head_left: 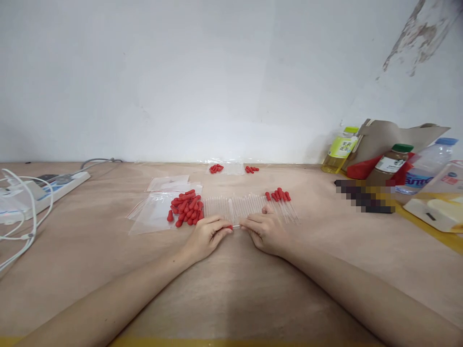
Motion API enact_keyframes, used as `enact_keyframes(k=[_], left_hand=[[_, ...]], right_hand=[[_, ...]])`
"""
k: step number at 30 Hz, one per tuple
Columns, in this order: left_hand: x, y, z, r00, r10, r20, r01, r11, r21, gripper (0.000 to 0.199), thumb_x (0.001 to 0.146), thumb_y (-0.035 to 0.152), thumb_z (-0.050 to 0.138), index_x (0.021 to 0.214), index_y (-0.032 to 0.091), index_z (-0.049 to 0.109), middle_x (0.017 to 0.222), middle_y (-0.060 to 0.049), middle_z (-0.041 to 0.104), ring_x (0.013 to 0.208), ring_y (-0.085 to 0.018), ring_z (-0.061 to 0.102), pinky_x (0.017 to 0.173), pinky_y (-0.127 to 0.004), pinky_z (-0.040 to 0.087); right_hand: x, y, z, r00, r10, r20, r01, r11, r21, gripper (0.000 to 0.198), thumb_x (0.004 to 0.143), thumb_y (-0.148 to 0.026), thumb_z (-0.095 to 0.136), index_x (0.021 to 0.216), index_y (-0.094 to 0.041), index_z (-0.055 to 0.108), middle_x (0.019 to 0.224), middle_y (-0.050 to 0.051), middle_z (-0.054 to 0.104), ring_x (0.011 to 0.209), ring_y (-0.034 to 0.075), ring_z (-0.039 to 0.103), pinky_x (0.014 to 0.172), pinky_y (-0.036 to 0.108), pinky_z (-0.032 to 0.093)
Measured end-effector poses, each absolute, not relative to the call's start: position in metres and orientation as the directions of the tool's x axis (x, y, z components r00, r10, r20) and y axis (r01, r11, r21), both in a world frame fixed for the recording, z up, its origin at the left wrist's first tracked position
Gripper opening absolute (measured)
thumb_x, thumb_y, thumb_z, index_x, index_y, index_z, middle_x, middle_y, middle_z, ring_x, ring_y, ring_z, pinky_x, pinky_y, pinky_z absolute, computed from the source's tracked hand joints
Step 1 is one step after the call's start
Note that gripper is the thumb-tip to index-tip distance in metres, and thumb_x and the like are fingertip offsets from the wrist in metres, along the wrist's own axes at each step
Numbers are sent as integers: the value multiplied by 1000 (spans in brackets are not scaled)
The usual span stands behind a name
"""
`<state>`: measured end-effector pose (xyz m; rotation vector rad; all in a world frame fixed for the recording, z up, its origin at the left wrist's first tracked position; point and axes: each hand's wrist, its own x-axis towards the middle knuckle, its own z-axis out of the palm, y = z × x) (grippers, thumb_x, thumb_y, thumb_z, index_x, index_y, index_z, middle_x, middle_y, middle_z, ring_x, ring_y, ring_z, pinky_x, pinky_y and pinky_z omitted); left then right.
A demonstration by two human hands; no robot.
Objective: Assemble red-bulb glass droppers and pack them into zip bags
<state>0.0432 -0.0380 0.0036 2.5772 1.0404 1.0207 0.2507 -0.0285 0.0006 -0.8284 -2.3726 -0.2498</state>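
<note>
Between thumb and fingers, my left hand (pixel 209 234) pinches a red rubber bulb (pixel 230 227), mostly covered by the fingertips. My right hand (pixel 266 230) grips a thin clear glass tube (pixel 237 227), whose left end meets the bulb; how deep it sits inside I cannot tell. Just beyond both hands lies a row of clear glass tubes (pixel 235 206). A heap of loose red bulbs (pixel 186 208) rests left of that row, partly on clear plastic bags (pixel 152 212). To the right lie several droppers with red bulbs (pixel 280 194) fitted on their tubes.
By the wall are small bags with red bulbs (pixel 216 168). A power strip (pixel 68 185) with white cables (pixel 34 226) is at left. On the right stand a yellow-green tea bottle (pixel 340 150), a dark-green-capped bottle (pixel 392 164), a blue-capped bottle (pixel 436 161) and a paper bag (pixel 390 135).
</note>
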Motion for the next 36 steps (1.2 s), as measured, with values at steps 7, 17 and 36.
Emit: enact_keyframes(k=[7, 17, 36], left_hand=[[43, -40, 4, 579, 628, 519, 530, -774, 346, 20, 88, 26, 44, 88, 16, 61, 75, -4, 58, 68, -14, 53, 63, -23, 42], [43, -35, 2, 605, 604, 519, 559, -786, 263, 21, 88, 26, 42, 91, 17, 60, 79, -5, 60, 74, -15, 54, 67, -26, 41], [37, -28, 5, 392, 717, 576, 787, -586, 194, 13, 78, 26, 55, 88, 20, 62, 98, -6, 55, 93, -22, 49, 86, -41, 34]], right_hand=[[243, -36, -2, -602, 536, 591, 612, 786, -90, 26, 88, -21, 38, 78, -18, 61, 67, 1, 62, 57, 9, 46, 64, 29, 22], [239, -33, 1, -631, 571, 525, 612, 782, -116, 28, 90, -23, 37, 79, -16, 61, 69, 2, 61, 62, 11, 50, 64, 27, 28], [310, 23, 45, 186, 978, 91, 919, -140, -369, 29, 70, -39, 48, 51, -19, 55, 55, 3, 57, 55, 15, 53, 48, 24, 31]])
